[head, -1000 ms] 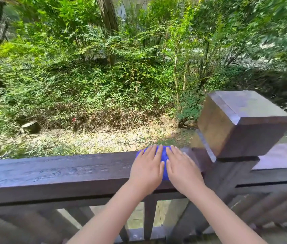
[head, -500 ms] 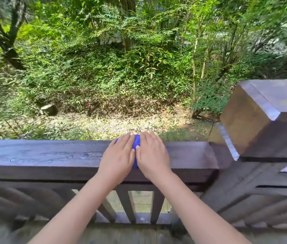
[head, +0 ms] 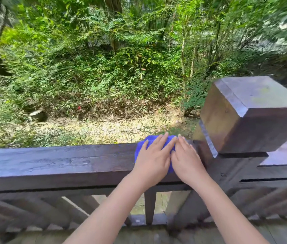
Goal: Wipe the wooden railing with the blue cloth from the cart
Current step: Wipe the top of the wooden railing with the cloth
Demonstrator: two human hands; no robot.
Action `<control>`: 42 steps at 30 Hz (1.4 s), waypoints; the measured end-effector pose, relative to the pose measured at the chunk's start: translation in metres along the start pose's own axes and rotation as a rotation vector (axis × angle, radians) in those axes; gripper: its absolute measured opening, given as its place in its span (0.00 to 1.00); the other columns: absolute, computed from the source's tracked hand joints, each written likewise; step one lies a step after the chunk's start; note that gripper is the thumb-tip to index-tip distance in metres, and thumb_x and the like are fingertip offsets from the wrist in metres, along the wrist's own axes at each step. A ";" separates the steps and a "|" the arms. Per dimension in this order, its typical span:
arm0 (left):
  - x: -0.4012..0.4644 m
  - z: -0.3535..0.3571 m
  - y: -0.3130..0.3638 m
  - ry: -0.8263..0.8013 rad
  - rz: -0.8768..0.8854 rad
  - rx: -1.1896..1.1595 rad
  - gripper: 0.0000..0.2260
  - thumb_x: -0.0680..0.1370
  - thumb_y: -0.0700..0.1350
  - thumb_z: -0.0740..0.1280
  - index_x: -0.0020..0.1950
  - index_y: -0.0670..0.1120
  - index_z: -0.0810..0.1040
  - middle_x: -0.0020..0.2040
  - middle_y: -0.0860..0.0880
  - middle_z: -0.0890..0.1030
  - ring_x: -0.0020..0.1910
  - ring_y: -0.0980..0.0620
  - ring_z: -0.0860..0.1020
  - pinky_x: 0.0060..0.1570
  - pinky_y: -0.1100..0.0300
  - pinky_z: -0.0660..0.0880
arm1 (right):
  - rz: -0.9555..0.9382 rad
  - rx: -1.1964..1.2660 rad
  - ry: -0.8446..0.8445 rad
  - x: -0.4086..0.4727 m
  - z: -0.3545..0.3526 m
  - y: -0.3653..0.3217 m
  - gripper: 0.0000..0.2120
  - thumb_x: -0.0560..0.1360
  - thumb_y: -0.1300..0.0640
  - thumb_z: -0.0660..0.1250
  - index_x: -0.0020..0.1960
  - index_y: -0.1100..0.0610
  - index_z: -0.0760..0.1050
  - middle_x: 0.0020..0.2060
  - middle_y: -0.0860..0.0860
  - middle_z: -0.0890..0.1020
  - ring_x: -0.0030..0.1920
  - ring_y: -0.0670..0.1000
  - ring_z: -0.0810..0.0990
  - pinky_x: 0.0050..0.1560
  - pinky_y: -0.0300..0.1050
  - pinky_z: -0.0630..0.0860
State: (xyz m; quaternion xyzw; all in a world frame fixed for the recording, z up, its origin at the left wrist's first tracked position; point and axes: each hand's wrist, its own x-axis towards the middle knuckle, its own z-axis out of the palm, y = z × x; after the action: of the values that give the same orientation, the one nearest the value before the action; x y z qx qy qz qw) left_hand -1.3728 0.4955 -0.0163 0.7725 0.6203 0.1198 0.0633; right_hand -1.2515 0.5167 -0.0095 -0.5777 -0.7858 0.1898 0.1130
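A dark brown wooden railing [head: 51, 164] runs across the head view from the left edge to a thick square post. On its top, right beside the post, lies the blue cloth [head: 141, 147]. Both hands press flat on it, side by side. My left hand [head: 154, 157] covers the cloth's left part, with blue showing past its fingers and thumb. My right hand [head: 185, 159] covers the right part, its fingers close to the post. Most of the cloth is hidden under the palms.
The post's big square cap [head: 255, 113] rises at the right, with another rail section [head: 283, 155] beyond it. Slanted balusters [head: 47, 212] fill the space under the rail. Behind the railing lie a dry leaf-strewn strip and dense green bushes.
Both hands slid the cloth along the rail: left, away from the post, half a second ago, then back right against the post now. The view also shifted.
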 end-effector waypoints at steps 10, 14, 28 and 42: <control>-0.017 -0.005 -0.028 0.007 0.012 0.056 0.26 0.76 0.59 0.54 0.73 0.57 0.56 0.77 0.50 0.57 0.75 0.51 0.54 0.73 0.52 0.50 | -0.023 0.111 0.023 -0.002 0.003 0.010 0.25 0.80 0.50 0.49 0.74 0.57 0.51 0.76 0.53 0.53 0.76 0.49 0.49 0.74 0.46 0.45; -0.055 -0.032 -0.096 0.033 -0.089 0.088 0.29 0.73 0.61 0.46 0.73 0.55 0.59 0.75 0.50 0.61 0.74 0.51 0.59 0.72 0.54 0.54 | -0.044 -0.142 0.085 -0.010 0.018 0.011 0.29 0.78 0.42 0.44 0.75 0.55 0.49 0.77 0.53 0.48 0.76 0.49 0.44 0.75 0.47 0.43; -0.054 -0.020 -0.086 0.114 -0.288 0.188 0.22 0.77 0.59 0.45 0.72 0.61 0.54 0.76 0.54 0.59 0.75 0.51 0.54 0.70 0.36 0.52 | -0.119 -0.265 0.004 0.004 0.038 -0.043 0.30 0.77 0.40 0.42 0.75 0.52 0.43 0.76 0.56 0.47 0.76 0.58 0.41 0.69 0.71 0.42; -0.140 -0.059 -0.216 0.181 -0.458 0.213 0.26 0.71 0.64 0.51 0.68 0.60 0.66 0.74 0.52 0.64 0.74 0.52 0.59 0.70 0.41 0.57 | -0.349 -0.291 -0.029 0.009 0.089 -0.152 0.30 0.77 0.42 0.42 0.75 0.55 0.46 0.76 0.56 0.53 0.76 0.57 0.45 0.70 0.70 0.45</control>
State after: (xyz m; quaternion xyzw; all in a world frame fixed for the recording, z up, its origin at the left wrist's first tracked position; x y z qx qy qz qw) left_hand -1.6202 0.4043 -0.0273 0.6006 0.7911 0.1050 -0.0485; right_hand -1.4212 0.4702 -0.0254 -0.4402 -0.8946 0.0606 0.0483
